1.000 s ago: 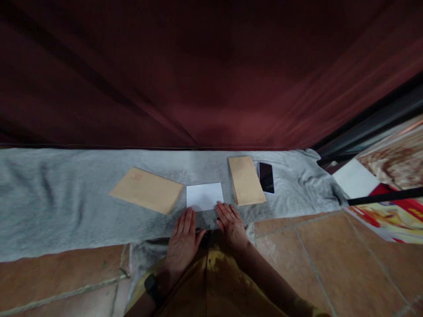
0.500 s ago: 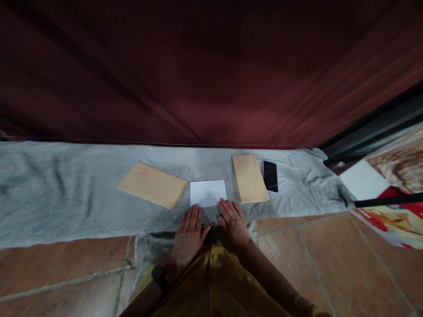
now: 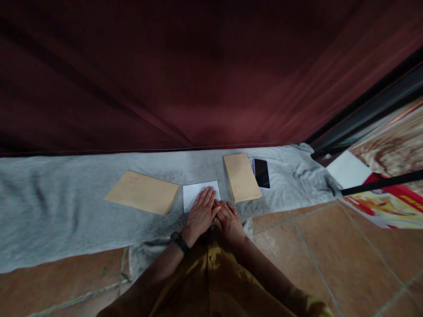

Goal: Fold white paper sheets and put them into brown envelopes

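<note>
A white sheet of paper (image 3: pixel 191 193), perhaps folded, lies flat on the grey cloth in front of me. My left hand (image 3: pixel 201 210) rests on it with the fingers stretched out, covering much of its right part. Close beside it, my right hand (image 3: pixel 229 222) lies flat at the paper's lower right corner, its fingertips near the left thumb. Brown envelopes (image 3: pixel 142 191) lie slanted to the left of the paper. Another stack of brown envelopes (image 3: pixel 242 177) sits to the right.
A phone with a dark screen (image 3: pixel 261 173) touches or nearly touches the right-hand stack. Grey cloth (image 3: pixel 76 211) covers the narrow surface. A dark red curtain (image 3: pixel 211 88) hangs behind. At far right are a white sheet (image 3: pixel 348 169), a black bar (image 3: pixel 383 182) and a colourful printed sheet (image 3: pixel 383 211).
My left hand has moved from the paper's near left edge up and right onto it, beside the right hand. The camera view has shifted and tilted slightly.
</note>
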A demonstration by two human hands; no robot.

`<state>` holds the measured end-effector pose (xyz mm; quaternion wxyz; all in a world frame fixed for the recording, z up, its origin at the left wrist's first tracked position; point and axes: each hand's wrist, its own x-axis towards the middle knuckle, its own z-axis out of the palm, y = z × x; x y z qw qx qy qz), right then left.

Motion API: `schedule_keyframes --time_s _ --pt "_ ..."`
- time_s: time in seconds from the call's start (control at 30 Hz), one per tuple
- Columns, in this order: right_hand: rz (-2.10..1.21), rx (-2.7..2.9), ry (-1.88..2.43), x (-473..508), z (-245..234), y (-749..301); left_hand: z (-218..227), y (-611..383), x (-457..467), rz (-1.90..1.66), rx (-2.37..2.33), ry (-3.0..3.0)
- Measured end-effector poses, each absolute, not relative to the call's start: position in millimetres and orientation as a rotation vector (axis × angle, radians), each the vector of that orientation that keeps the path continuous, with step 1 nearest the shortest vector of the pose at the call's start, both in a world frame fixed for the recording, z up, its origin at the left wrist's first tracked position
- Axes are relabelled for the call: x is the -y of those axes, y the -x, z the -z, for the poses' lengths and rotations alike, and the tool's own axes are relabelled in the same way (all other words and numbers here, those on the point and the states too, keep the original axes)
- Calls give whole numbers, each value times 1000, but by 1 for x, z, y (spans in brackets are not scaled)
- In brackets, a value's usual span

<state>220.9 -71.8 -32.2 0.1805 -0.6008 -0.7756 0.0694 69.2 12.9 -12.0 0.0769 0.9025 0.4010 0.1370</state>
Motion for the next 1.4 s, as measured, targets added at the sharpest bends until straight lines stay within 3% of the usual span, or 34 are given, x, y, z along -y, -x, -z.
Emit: schedule_keyframes --time_s 0.57,1.03,1.4 --pt "-163 2164 1687 72 31 -220 35 -57 -39 -467 -1426 -2664" --pt "-145 2173 1705 71 30 -219 32 -12 30 -511 -1643 -2597" --pt "-248 2077 1697 62 20 -212 20 -7 34 -326 -1608 -2712"
